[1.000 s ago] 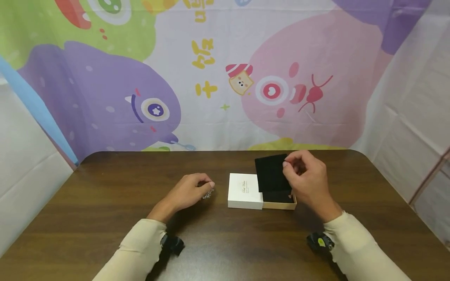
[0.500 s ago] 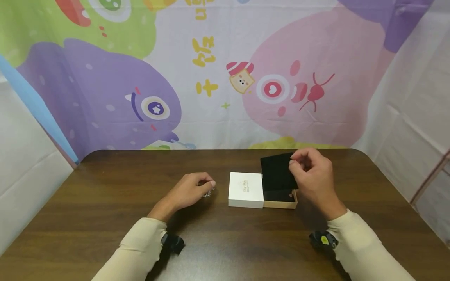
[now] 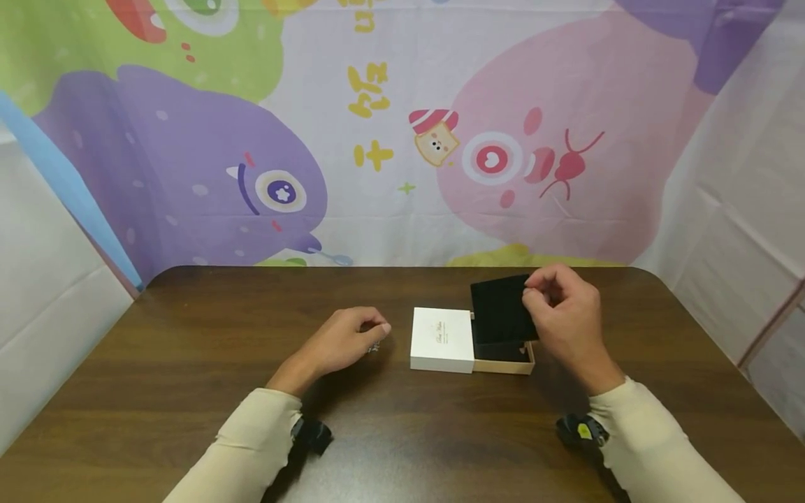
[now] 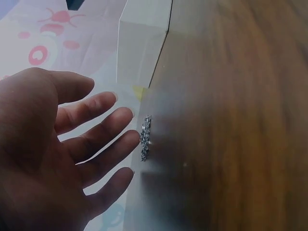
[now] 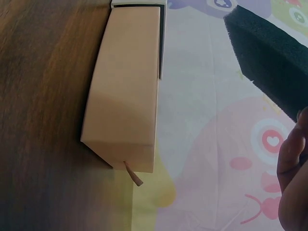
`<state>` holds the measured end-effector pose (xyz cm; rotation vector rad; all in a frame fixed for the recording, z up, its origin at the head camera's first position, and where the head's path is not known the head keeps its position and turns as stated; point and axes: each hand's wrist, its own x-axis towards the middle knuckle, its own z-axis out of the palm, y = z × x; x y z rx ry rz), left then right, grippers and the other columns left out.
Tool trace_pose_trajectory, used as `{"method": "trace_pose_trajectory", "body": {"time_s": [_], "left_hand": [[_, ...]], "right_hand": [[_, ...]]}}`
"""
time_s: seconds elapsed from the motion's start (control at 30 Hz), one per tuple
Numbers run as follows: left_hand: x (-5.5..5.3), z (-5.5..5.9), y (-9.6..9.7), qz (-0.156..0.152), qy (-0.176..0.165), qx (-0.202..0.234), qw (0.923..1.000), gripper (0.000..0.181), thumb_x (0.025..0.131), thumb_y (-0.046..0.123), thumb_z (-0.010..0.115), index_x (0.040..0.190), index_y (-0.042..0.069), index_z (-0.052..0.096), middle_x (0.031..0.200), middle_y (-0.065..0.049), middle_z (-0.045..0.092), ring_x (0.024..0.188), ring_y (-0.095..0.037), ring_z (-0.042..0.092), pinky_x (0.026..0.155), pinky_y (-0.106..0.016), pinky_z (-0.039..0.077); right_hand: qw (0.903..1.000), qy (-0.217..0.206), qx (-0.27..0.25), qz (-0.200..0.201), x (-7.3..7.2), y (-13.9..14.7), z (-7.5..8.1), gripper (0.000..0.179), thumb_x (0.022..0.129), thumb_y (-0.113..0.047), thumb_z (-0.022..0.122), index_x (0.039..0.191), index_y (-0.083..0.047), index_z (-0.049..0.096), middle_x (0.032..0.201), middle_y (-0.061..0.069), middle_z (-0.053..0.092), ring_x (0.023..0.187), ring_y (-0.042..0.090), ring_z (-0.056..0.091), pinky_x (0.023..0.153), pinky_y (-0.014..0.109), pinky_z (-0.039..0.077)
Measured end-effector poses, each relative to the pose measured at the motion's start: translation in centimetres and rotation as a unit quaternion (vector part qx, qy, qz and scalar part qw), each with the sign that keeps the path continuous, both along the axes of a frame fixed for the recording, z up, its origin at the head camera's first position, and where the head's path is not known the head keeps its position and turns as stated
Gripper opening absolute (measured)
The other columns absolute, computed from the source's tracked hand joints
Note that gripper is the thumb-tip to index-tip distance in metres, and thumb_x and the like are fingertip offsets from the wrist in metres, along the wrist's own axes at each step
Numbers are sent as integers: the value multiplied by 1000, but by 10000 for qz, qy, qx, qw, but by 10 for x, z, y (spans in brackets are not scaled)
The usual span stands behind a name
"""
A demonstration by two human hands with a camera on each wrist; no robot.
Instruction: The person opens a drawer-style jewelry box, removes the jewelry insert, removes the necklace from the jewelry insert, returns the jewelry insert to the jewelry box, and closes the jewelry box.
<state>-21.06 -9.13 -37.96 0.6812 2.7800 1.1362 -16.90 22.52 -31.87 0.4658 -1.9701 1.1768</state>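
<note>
A thin black foam pad [image 3: 499,311] is tilted up above the drawer of a small box, its corner pinched between thumb and fingers of my right hand [image 3: 569,321]. The right wrist view shows the foam pad [image 5: 269,62] raised, its rough edge visible. The box has a white sleeve [image 3: 441,340] with gold lettering, and its tan drawer [image 3: 503,367] is slid out to the right, dark inside. Left of the box, my left hand [image 3: 339,342] rests with loosely bent fingers beside a silver chain [image 4: 146,137], fingertips right at it; the hand partly hides the chain in the head view.
A brown wooden table [image 3: 402,433] lies under everything. Behind it hangs a cartoon-print cloth [image 3: 390,230], with white cloth [image 3: 748,209] at the sides. A short ribbon tab [image 5: 134,174] sticks out of the drawer's end.
My right hand has shifted slightly to the right with the foam pad, showing a bit more of the drawer's left edge. My left hand stays by the chain.
</note>
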Motion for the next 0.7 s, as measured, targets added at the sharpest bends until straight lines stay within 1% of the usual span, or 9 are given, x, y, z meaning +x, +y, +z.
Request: {"method": "trace_pose_trajectory", "body": {"time_s": [0.07, 0.23, 0.3, 0.57, 0.7], "left_hand": [[1, 1, 2, -42, 54, -30, 10000, 16, 100, 25, 63, 103, 13, 74, 90, 6, 66, 78, -12, 60, 77, -37, 48], [3, 3, 6, -172, 228, -89, 9996, 16, 99, 25, 63, 103, 14, 74, 97, 7, 68, 92, -13, 61, 86, -38, 48], [3, 3, 7, -228, 273, -88, 9993, 16, 99, 24, 63, 103, 13, 74, 99, 6, 69, 95, -14, 62, 88, -39, 48], [5, 4, 11, -346, 370, -153, 9986, 16, 99, 23, 62, 103, 12, 74, 97, 7, 68, 92, -12, 61, 85, -37, 49], [7, 4, 14, -301, 265, -112, 9991, 18, 99, 24, 63, 109, 12, 71, 101, 6, 69, 96, -13, 62, 87, -39, 49]], "right_hand": [[10000, 0, 0, -21, -1, 1, -1, 13, 75, 16, 61, 78, 4, 63, 63, 3, 54, 54, 3, 45, 54, 17, 35], [10000, -2, -5, -67, -2, 2, -1, 13, 75, 17, 61, 78, 4, 63, 63, 3, 54, 54, 3, 45, 53, 17, 35], [10000, 4, -5, -71, -1, 2, 0, 13, 75, 17, 60, 78, 4, 63, 63, 3, 53, 53, 3, 44, 53, 17, 35], [9998, -20, 107, -188, 2, 0, 4, 13, 74, 16, 60, 77, 4, 63, 62, 4, 54, 53, 0, 43, 53, 16, 35], [9996, -37, 143, -236, 1, 0, 2, 13, 74, 16, 61, 76, 4, 63, 61, 4, 54, 53, 0, 43, 52, 16, 35]]}}
